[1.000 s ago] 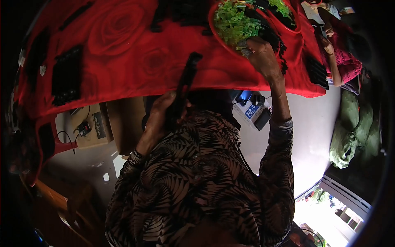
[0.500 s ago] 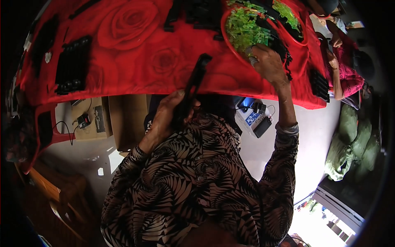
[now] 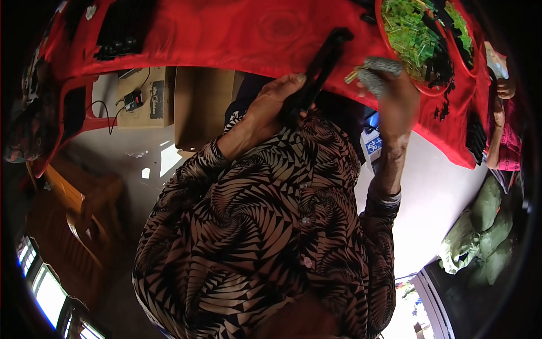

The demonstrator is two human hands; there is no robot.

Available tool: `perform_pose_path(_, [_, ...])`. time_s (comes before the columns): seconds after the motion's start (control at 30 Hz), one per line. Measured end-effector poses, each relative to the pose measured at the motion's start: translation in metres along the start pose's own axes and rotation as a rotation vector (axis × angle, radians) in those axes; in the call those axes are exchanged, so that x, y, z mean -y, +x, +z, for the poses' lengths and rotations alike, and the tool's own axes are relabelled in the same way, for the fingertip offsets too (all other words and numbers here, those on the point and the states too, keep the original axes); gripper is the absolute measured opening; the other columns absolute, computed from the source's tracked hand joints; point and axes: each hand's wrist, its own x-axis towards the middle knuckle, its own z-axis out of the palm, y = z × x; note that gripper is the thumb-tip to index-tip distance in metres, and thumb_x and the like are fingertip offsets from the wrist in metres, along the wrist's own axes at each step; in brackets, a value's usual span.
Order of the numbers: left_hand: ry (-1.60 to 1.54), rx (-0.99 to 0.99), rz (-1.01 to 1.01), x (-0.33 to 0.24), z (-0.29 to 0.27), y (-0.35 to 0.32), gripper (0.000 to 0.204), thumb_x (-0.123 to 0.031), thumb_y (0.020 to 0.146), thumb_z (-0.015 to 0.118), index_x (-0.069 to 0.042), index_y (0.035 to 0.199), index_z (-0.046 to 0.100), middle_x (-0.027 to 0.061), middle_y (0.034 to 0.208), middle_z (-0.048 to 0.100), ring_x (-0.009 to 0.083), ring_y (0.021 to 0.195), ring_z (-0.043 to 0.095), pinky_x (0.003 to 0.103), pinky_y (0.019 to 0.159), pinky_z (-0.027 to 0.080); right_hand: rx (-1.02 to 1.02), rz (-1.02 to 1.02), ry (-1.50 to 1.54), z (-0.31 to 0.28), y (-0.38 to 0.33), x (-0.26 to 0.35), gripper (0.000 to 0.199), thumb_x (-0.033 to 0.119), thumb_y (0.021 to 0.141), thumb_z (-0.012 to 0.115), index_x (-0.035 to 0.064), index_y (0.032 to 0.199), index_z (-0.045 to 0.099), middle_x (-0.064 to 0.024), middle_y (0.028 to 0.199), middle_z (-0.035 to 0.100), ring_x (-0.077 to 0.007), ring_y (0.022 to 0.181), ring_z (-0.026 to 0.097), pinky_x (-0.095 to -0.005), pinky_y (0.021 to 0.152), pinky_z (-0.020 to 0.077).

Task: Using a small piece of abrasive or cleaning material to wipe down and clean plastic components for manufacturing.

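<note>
The left hand point(image 3: 274, 101), at twelve o'clock, is closed around the lower end of a black bar point(image 3: 309, 89). The bar tilts, its far end pointing to one o'clock above the red cloth point(image 3: 226, 39). The right hand point(image 3: 398, 101), at two o'clock and blurred, has grey covers point(image 3: 384, 73) on its fingers; their tips are pressed together, pinching a small yellow-green piece point(image 3: 352, 74). Whether it is one piece or several cannot be told. It is near the bar but apart from it.

Between one and two o'clock, just beyond the right hand, stands a red basin point(image 3: 432, 91) of green pieces point(image 3: 412, 34), with dark parts along its right side. A second basin adjoins it, nearer two o'clock.

More black bars point(image 3: 118, 37) lie on the cloth between ten and eleven o'clock; others point(image 3: 476, 138) sit at its edge, near three. A co-worker's hand point(image 3: 505, 88) shows between two and three.

Below the cloth, an open box point(image 3: 203, 107) stands between ten and eleven, an adapter point(image 3: 134, 100) on a carton point(image 3: 155, 110) at ten, and a red chair point(image 3: 87, 121) past nine. Pale green sacks point(image 3: 483, 231) slump toward four.
</note>
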Motion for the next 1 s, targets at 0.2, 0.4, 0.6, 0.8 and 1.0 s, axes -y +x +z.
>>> perform_pose_path(0.2, [-0.12,0.015,0.026,0.007,-0.007,0.005,0.029,-0.034,0.095,0.058,-0.008,0.107,0.061,0.0054,0.081,0.064,0.0122,0.063,0.061,0.025,0.055,0.052,-0.044,-0.061,-0.301,0.035,-0.012,-0.023,0.021,-0.008,0.082,0.068,-0.0016,0.101,0.063,-0.007,0.092,0.07,-0.012,0.082,0.067,-0.0221,0.065,0.0536])
perform_pose_path(0.4, [-0.188,0.036,0.042,0.012,-0.012,0.01,0.021,-0.027,0.091,0.066,-0.008,0.101,0.064,0.0042,0.081,0.066,0.0133,0.064,0.063,0.025,0.057,0.052,-0.148,-0.163,-0.48,0.051,-0.016,-0.031,0.017,-0.006,0.078,0.071,-0.0045,0.094,0.064,-0.0088,0.082,0.071,-0.0109,0.072,0.067,-0.0221,0.064,0.0517])
perform_pose_path(0.6, [-0.188,0.06,0.067,0.014,-0.014,0.015,0.02,-0.025,0.09,0.067,-0.008,0.101,0.065,0.0024,0.085,0.067,0.012,0.068,0.064,0.024,0.057,0.052,-0.18,-0.222,-0.614,0.054,-0.019,-0.041,0.018,-0.009,0.073,0.065,-0.0024,0.09,0.064,-0.0112,0.081,0.071,-0.0143,0.066,0.068,-0.0255,0.059,0.0518])
perform_pose_path(0.8, [-0.046,0.026,0.107,0.019,-0.016,0.019,0.024,-0.036,0.094,0.06,-0.013,0.099,0.06,0.0011,0.083,0.064,0.0105,0.067,0.059,0.024,0.057,0.049,-0.209,-0.239,-0.69,0.063,-0.021,-0.037,0.014,-0.005,0.073,0.065,-0.0014,0.087,0.064,-0.0113,0.077,0.068,-0.0188,0.063,0.065,-0.0291,0.059,0.0511])
perform_pose_path(1.0, [-0.049,0.046,0.106,0.017,-0.015,0.016,0.023,-0.035,0.094,0.059,-0.012,0.099,0.06,-0.0007,0.083,0.062,0.0103,0.069,0.058,0.025,0.058,0.05,-0.201,-0.294,-0.719,0.063,-0.023,-0.043,0.016,-0.005,0.072,0.066,-0.0013,0.087,0.064,-0.0117,0.079,0.065,-0.0242,0.065,0.064,-0.0318,0.061,0.0503])
